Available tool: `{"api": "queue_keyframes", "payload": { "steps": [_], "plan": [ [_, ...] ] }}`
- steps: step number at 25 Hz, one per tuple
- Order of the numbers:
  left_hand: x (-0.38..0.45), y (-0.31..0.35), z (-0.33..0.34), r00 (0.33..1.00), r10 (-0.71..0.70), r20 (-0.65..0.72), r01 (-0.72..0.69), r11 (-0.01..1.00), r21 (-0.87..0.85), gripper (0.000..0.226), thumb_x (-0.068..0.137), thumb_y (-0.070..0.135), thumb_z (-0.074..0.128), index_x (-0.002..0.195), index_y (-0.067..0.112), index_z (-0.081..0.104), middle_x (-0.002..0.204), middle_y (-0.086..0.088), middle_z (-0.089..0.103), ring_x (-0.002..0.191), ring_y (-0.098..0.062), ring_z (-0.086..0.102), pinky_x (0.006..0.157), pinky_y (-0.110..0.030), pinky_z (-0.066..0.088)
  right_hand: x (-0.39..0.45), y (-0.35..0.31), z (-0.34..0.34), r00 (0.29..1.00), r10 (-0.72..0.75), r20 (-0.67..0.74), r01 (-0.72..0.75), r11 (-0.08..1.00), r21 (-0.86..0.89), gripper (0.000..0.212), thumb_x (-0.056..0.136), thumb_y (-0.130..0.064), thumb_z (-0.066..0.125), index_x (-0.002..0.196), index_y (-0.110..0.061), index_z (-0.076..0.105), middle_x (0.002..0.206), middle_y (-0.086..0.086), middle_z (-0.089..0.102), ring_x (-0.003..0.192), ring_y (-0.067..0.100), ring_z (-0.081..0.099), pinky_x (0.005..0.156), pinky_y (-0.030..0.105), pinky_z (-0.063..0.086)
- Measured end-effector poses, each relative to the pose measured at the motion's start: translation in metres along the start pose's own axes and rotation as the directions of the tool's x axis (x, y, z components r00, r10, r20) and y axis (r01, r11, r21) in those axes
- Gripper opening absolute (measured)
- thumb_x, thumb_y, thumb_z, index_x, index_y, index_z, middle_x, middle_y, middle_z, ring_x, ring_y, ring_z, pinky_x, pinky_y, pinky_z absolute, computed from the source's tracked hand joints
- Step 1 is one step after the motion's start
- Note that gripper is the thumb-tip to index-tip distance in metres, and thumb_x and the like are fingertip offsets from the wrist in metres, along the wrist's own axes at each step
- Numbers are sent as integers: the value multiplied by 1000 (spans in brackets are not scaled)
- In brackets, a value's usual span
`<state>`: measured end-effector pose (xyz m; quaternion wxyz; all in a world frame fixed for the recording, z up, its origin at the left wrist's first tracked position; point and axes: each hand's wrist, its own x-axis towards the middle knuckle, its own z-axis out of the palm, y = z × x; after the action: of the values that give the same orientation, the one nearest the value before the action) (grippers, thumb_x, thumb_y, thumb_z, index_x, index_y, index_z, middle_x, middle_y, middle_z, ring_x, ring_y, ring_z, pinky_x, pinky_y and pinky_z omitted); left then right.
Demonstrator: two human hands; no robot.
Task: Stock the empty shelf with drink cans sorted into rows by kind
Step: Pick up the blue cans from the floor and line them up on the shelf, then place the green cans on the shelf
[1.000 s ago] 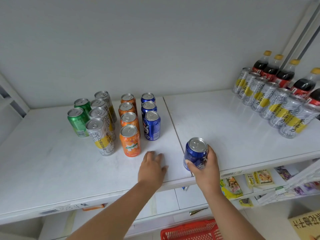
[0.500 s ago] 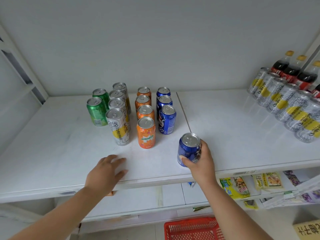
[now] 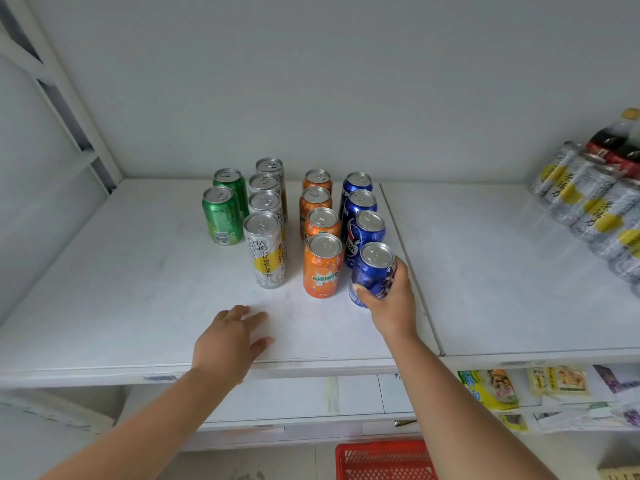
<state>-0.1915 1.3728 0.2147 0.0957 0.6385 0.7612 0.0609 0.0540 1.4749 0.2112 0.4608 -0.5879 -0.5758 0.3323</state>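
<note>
On the white shelf (image 3: 104, 306) stand rows of cans running front to back: two green cans (image 3: 221, 216), several tall silver-and-yellow cans (image 3: 265, 251), several orange cans (image 3: 322, 268) and three blue cans (image 3: 363, 230). My right hand (image 3: 391, 303) grips a fourth blue can (image 3: 372, 271) upright at the front of the blue row, right beside the front orange can. My left hand (image 3: 228, 341) lies flat and empty on the shelf near its front edge, fingers spread.
At the right of the shelf stand wrapped silver-and-yellow cans (image 3: 588, 206) and dark cola bottles (image 3: 616, 140). A red basket (image 3: 384, 460) sits below on the floor. Snack packets (image 3: 488, 389) lie on the lower shelf. A white upright frame (image 3: 69, 109) bounds the left.
My right hand has carried the blue can leftward and back from the shelf's front to the front of the blue row. My left hand has shifted left along the shelf edge.
</note>
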Motion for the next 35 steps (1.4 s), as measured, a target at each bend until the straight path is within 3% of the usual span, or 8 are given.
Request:
{"api": "queue_keyframes", "payload": {
  "steps": [14, 18, 20, 23, 26, 28, 30, 35],
  "plan": [
    [3, -1, 6, 1000, 4, -20, -4, 1000, -19, 50, 89, 50, 50, 137, 35, 44, 145, 6, 40, 131, -18, 38, 96, -31, 45, 13, 3, 21, 998, 21, -61, -23, 999, -28, 76, 67, -21, 83, 131, -15, 42, 127, 6, 56, 109, 20, 58, 84, 25, 46],
    [-5, -5, 11, 996, -24, -87, 8, 984, -177, 43, 86, 41, 59, 128, 31, 55, 141, 6, 46, 129, -19, 41, 98, -30, 43, 13, 15, 16, 996, 83, 13, -81, 991, -110, 57, 67, -27, 82, 114, -7, 56, 110, 11, 66, 97, 27, 64, 74, 23, 41],
    [-22, -8, 16, 985, -41, -168, -9, 958, -287, 36, 85, 28, 64, 121, 24, 62, 134, 1, 54, 125, -23, 48, 98, -31, 43, -2, 20, 12, 996, 85, 20, -81, 982, -171, 53, 70, -28, 78, 113, -6, 57, 112, 14, 63, 102, 30, 61, 75, 24, 41],
    [-68, -19, 30, 929, -10, -370, -99, 956, -276, 32, 83, 15, 67, 115, 16, 66, 130, -9, 58, 125, -31, 48, 104, -37, 40, -57, 17, 3, 998, -38, -57, 28, 984, -173, 52, 80, -19, 69, 126, -2, 51, 124, 18, 54, 116, 30, 53, 94, 27, 38],
    [-134, -30, 65, 852, -43, -522, -69, 979, -193, 29, 84, 13, 61, 113, 14, 65, 135, -14, 51, 128, -35, 40, 106, -36, 33, -147, 31, -4, 932, -347, -107, 345, 938, -33, 41, 82, -5, 60, 121, 0, 52, 118, 11, 54, 110, 22, 54, 98, 28, 42],
    [-176, -40, 104, 848, -119, -516, 20, 981, -193, 31, 83, 15, 57, 114, 14, 63, 134, -15, 50, 123, -37, 42, 102, -39, 35, -204, 65, 3, 910, -415, 24, 415, 910, 6, 38, 82, -5, 59, 120, -2, 52, 117, 8, 52, 110, 21, 53, 100, 29, 42],
    [-217, -58, 159, 872, -213, -441, 128, 968, -214, 35, 80, 12, 62, 115, 13, 62, 133, -17, 49, 118, -38, 44, 100, -40, 37, -256, 116, 22, 899, -379, 220, 390, 921, -7, 37, 84, -9, 59, 120, -2, 53, 117, 13, 55, 111, 26, 53, 103, 30, 40],
    [-300, -113, 319, 889, -421, -180, 380, 898, -222, 43, 78, 11, 70, 120, 12, 61, 135, -17, 49, 121, -38, 46, 102, -40, 37, -365, 261, 85, 797, -160, 582, 268, 958, -103, 46, 80, -20, 59, 123, -6, 53, 118, 13, 57, 112, 19, 49, 104, 7, 25]
  ]
}}
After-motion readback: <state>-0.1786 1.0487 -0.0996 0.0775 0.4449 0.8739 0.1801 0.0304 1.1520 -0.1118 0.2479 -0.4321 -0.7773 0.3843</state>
